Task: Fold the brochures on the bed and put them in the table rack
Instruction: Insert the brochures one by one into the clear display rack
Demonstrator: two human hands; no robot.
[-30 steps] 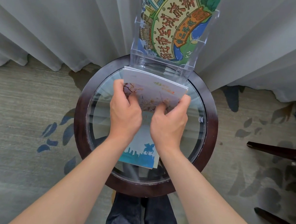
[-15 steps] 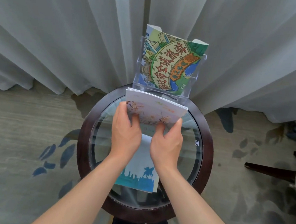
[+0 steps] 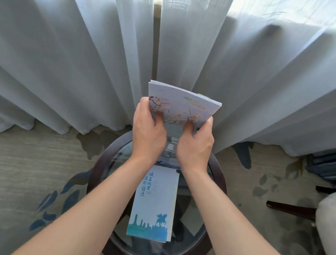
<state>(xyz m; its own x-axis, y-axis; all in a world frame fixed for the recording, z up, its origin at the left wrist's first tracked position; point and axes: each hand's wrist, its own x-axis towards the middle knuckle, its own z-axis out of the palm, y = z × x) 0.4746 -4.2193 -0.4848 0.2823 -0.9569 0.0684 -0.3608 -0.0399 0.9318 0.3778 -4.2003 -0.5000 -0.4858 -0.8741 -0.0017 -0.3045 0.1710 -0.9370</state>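
While both hands, left (image 3: 148,133) and right (image 3: 196,145), pinch the blossom brochure (image 3: 182,106); blue brochure (image 3: 153,207) lies below.

Folded blossom-print brochure (image 3: 182,106): held raised and tilted above the table's far edge. Blue skyline brochure (image 3: 153,205): folded, lying flat on the glass table (image 3: 210,231).

A hotel-like room — sheer curtains (image 3: 66,64), patterned carpet (image 3: 23,174), round glass side table (image 3: 217,194).

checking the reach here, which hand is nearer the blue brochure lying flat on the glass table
Right, narrowly. Both the left hand and right hand grip the blossom brochure beyond the blue brochure.
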